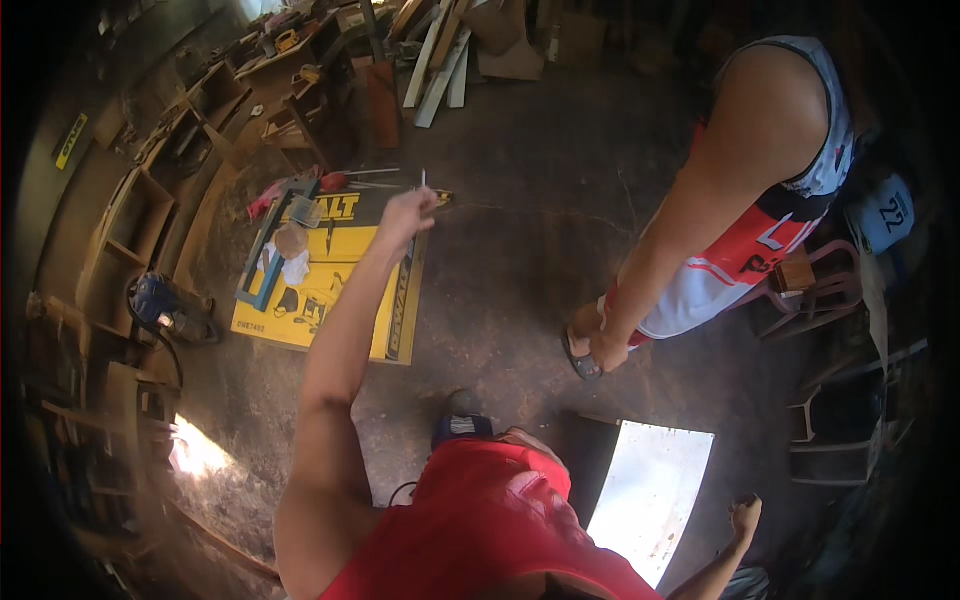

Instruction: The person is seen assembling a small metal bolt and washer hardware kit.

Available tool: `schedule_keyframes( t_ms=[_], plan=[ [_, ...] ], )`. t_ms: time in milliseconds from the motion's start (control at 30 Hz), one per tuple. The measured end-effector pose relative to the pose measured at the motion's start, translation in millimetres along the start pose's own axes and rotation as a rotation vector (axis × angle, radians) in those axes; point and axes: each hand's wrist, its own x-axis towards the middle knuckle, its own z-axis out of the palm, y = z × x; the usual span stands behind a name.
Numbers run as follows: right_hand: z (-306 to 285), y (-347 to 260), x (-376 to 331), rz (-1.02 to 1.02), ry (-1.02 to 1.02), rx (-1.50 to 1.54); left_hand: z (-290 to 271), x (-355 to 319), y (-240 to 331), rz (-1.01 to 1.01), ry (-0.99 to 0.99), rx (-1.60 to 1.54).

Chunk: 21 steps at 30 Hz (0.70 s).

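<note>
1. Workshop: a dark, worn floor (510, 300) carries the work. Wooden shelving (140, 215) lines the left side; timber boards (437, 75) stand at the far end.
2. Carton: a yellow-and-black printed carton (262, 312) lies on the floor, ahead of me and to the left.
3. Left hand: my left hand (407, 215) is at the carton's far right corner, fingertips pinching a slim white stick (423, 178). The stick points away from me. I cannot tell whether the hand touches the carton.
4. Right hand: my right hand (745, 515) is low at the right, fingers curled toward the palm; I cannot tell whether they enclose anything. A white panel (655, 490) lies to its left, apart from it.
5. Items on the carton: a blue frame (266, 292) lies along the left edge. Near the far left corner are a clear box (307, 210), a round brown piece (291, 240) and a crumpled white cloth (297, 268).
6. Surroundings: a blue machine (155, 300) sits beyond the carton's left edge. A co-worker (720, 230) stands at the right, one arm lowered.
</note>
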Motion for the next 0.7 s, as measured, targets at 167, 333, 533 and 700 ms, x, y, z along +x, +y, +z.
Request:
schedule_keyframes(
  t_ms=[167,333,533,700],
  plan=[
    [94.1,-71.8,-52.4,-0.429,0.168,-0.257,-41.4,187.4,89.4,0.479,0.067,0.62],
    [164.5,-117.5,-129.6,-0.362,0.474,-0.256,-52.6,282.8,140.1,0.376,0.248,0.788],
    [148.1,-100.9,-181.7,-0.206,0.279,-0.362,-82.1,363.4,152.4,0.404,0.204,0.832],
    [88.4,-115.6,-173.3,0.134,0.375,-0.279,-49.2,312.7,-36.9,-0.039,-0.535,-0.289]
  ],
)
